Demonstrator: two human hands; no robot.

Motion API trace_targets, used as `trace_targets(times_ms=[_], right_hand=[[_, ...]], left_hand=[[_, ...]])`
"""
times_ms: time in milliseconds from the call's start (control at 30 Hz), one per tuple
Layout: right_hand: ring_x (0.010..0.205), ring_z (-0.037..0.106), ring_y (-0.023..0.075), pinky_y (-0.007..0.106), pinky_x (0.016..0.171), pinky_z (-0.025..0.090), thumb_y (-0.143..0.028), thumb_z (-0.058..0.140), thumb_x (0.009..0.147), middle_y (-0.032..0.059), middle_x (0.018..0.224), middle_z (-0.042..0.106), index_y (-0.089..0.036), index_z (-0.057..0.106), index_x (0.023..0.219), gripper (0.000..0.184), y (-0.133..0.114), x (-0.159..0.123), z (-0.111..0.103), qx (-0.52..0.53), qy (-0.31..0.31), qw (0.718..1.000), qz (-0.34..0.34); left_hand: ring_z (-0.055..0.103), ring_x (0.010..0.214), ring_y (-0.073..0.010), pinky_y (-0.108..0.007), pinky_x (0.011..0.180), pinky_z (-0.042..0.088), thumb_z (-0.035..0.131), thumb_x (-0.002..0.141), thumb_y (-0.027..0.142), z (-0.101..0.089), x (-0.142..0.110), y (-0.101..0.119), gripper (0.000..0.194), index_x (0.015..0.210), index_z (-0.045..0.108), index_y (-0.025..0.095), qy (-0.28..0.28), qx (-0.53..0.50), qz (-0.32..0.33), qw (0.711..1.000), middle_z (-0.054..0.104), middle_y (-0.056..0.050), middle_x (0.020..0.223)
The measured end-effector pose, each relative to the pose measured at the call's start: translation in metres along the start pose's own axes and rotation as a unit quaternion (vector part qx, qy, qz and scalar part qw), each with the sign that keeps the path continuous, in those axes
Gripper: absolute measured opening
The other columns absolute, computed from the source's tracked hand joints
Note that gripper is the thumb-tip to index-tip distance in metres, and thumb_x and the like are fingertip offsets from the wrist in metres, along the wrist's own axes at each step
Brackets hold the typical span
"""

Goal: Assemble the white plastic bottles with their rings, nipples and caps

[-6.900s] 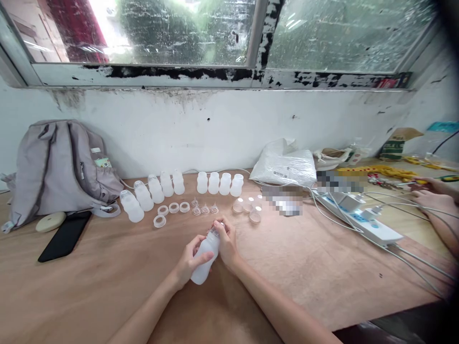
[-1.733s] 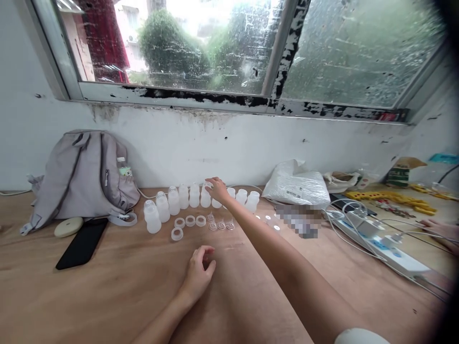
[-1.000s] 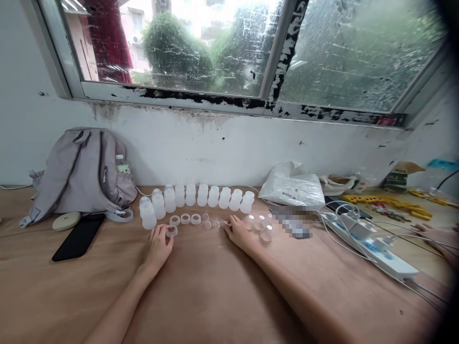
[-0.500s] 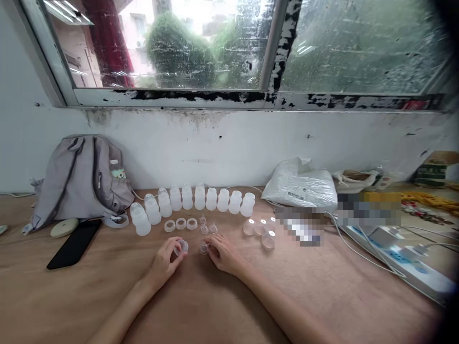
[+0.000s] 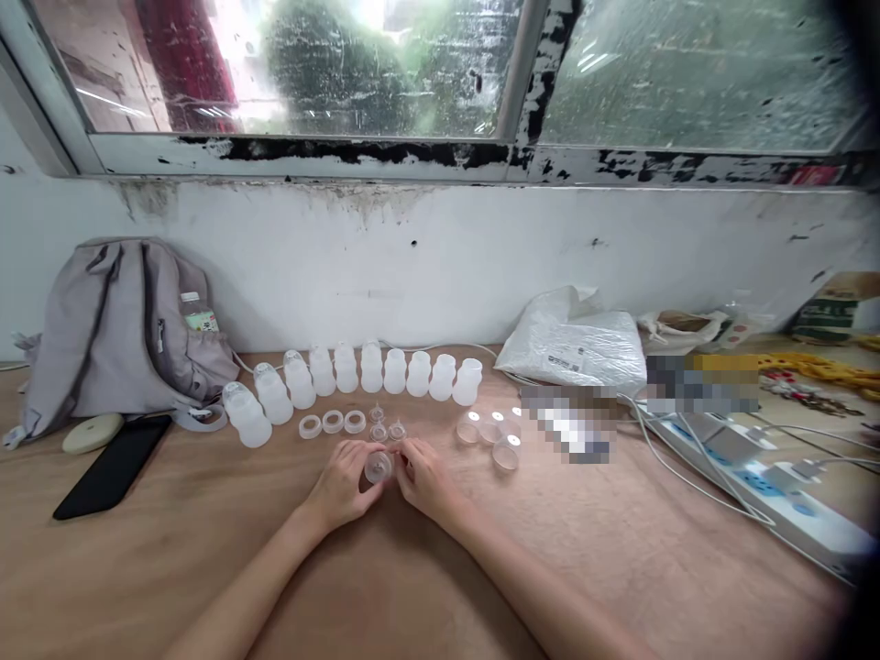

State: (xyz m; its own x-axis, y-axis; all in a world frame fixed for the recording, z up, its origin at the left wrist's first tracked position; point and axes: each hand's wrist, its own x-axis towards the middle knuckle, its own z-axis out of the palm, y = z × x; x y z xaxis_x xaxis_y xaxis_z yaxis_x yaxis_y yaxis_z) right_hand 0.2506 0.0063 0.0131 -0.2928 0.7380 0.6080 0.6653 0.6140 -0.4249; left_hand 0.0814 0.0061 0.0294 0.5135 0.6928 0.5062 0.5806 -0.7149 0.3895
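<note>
My left hand [image 5: 344, 481] curls its fingers and thumb around a clear screw ring [image 5: 369, 478]. A clear bottle nipple [image 5: 379, 467] shows at the ring's opening; whether it is seated there I cannot tell. Close against its right side, my right hand [image 5: 427, 481] has its fingers pinched at the nipple's edge, partly hidden. Beyond the hands lie several loose screw rings [image 5: 333, 422] in a row and a small group of nipples [image 5: 378, 429]. Several translucent clear caps [image 5: 506, 454] rest to the right.
A curved row of frosted baby bottles [image 5: 372, 368] stands along the back. A grey backpack [image 5: 116, 321], a black phone [image 5: 110, 469] and a round cream-coloured object [image 5: 92, 434] are at left. At right are a plastic bag [image 5: 577, 339], cables and a power strip [image 5: 790, 513].
Both hands have come together, bringing the ring rightward to the nipple. The nipple now appears at the ring's opening. The camera view has tilted slightly down.
</note>
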Motion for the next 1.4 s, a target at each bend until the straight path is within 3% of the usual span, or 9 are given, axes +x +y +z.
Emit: trace_targets(times_ms=[133, 667, 800, 867, 1000, 1133, 1233, 1300, 1400], right_hand=[[0.067, 0.051, 0.0158, 0.027, 0.061, 0.039, -0.010, 0.039, 0.079, 0.0047, 0.070, 0.055, -0.018, 0.050, 0.076, 0.014, 0.000, 0.001, 0.002, -0.002, -0.014, 1.000, -0.005], [0.065, 0.051, 0.0151, 0.026, 0.061, 0.039, -0.010, 0.039, 0.079, 0.0041, 0.069, 0.055, -0.018, 0.050, 0.076, 0.014, 0.000, 0.001, 0.001, -0.012, -0.036, 0.999, 0.005], [0.068, 0.051, 0.0152, 0.026, 0.062, 0.039, -0.009, 0.040, 0.077, 0.0044, 0.074, 0.057, -0.018, 0.050, 0.079, 0.014, 0.001, 0.000, 0.001, -0.004, -0.038, 0.999, -0.003], [0.067, 0.051, 0.0151, 0.026, 0.061, 0.039, -0.008, 0.040, 0.077, 0.0044, 0.074, 0.057, -0.018, 0.050, 0.077, 0.014, 0.002, 0.000, 0.002, -0.005, -0.037, 0.999, -0.003], [0.062, 0.049, 0.0143, 0.025, 0.058, 0.038, -0.009, 0.039, 0.078, 0.0037, 0.068, 0.055, -0.018, 0.048, 0.072, 0.014, 0.001, 0.000, 0.002, -0.010, -0.033, 0.999, -0.001], [0.066, 0.049, 0.0152, 0.026, 0.060, 0.038, -0.008, 0.040, 0.076, 0.0038, 0.071, 0.053, -0.018, 0.050, 0.079, 0.015, -0.002, 0.001, -0.002, 0.001, -0.049, 0.999, -0.010], [0.071, 0.049, 0.0165, 0.027, 0.063, 0.039, -0.005, 0.042, 0.070, 0.0049, 0.078, 0.053, -0.018, 0.051, 0.090, 0.026, -0.006, 0.002, -0.007, 0.009, -0.080, 0.996, -0.041], [0.074, 0.049, 0.0171, 0.028, 0.065, 0.040, -0.004, 0.043, 0.068, 0.0059, 0.084, 0.053, -0.019, 0.049, 0.098, 0.034, -0.009, 0.002, -0.009, 0.014, -0.098, 0.993, -0.064], [0.076, 0.050, 0.0178, 0.029, 0.068, 0.041, -0.008, 0.045, 0.072, 0.0068, 0.086, 0.055, -0.019, 0.048, 0.100, 0.031, -0.009, 0.002, -0.008, 0.024, -0.097, 0.992, -0.073]], left_hand=[[0.050, 0.094, -0.0215, -0.038, 0.085, 0.036, 0.053, 0.074, 0.025, 0.000, -0.001, -0.002, 0.035, 0.107, 0.048, 0.018, -0.037, 0.017, 0.001, 0.999, 0.057, -0.008, 0.100], [0.050, 0.093, -0.0211, -0.038, 0.085, 0.034, 0.054, 0.074, 0.031, 0.003, -0.001, -0.003, 0.032, 0.103, 0.048, 0.019, -0.050, 0.031, -0.016, 0.998, 0.059, -0.005, 0.100], [0.046, 0.103, -0.0229, -0.038, 0.087, 0.035, 0.055, 0.073, 0.036, 0.001, -0.002, -0.002, 0.039, 0.107, 0.047, 0.019, -0.017, 0.036, -0.009, 0.999, 0.053, -0.008, 0.109], [0.045, 0.104, -0.0224, -0.037, 0.086, 0.035, 0.052, 0.076, 0.035, 0.001, -0.002, -0.003, 0.033, 0.105, 0.049, 0.019, 0.007, 0.033, -0.011, 0.999, 0.052, -0.009, 0.108], [0.050, 0.088, -0.0179, -0.033, 0.079, 0.038, 0.041, 0.083, 0.025, 0.003, -0.002, -0.006, 0.016, 0.090, 0.054, 0.019, -0.001, 0.007, -0.026, 1.000, 0.056, -0.006, 0.090], [0.049, 0.076, -0.0163, -0.030, 0.071, 0.039, 0.033, 0.086, 0.023, 0.005, -0.002, -0.010, 0.020, 0.083, 0.052, 0.018, -0.013, -0.015, -0.046, 0.999, 0.056, -0.004, 0.079], [0.049, 0.070, -0.0151, -0.028, 0.066, 0.038, 0.029, 0.087, 0.025, 0.004, -0.003, -0.011, 0.022, 0.083, 0.049, 0.019, -0.005, -0.035, -0.070, 0.997, 0.054, -0.003, 0.074], [0.049, 0.068, -0.0142, -0.027, 0.065, 0.038, 0.028, 0.087, 0.026, 0.002, -0.003, -0.009, 0.021, 0.082, 0.048, 0.019, 0.002, -0.065, -0.087, 0.994, 0.052, -0.002, 0.072], [0.050, 0.064, -0.0126, -0.024, 0.062, 0.038, 0.032, 0.086, 0.030, 0.005, -0.001, -0.003, 0.020, 0.080, 0.047, 0.019, 0.019, -0.149, -0.134, 0.979, 0.052, 0.000, 0.070]])
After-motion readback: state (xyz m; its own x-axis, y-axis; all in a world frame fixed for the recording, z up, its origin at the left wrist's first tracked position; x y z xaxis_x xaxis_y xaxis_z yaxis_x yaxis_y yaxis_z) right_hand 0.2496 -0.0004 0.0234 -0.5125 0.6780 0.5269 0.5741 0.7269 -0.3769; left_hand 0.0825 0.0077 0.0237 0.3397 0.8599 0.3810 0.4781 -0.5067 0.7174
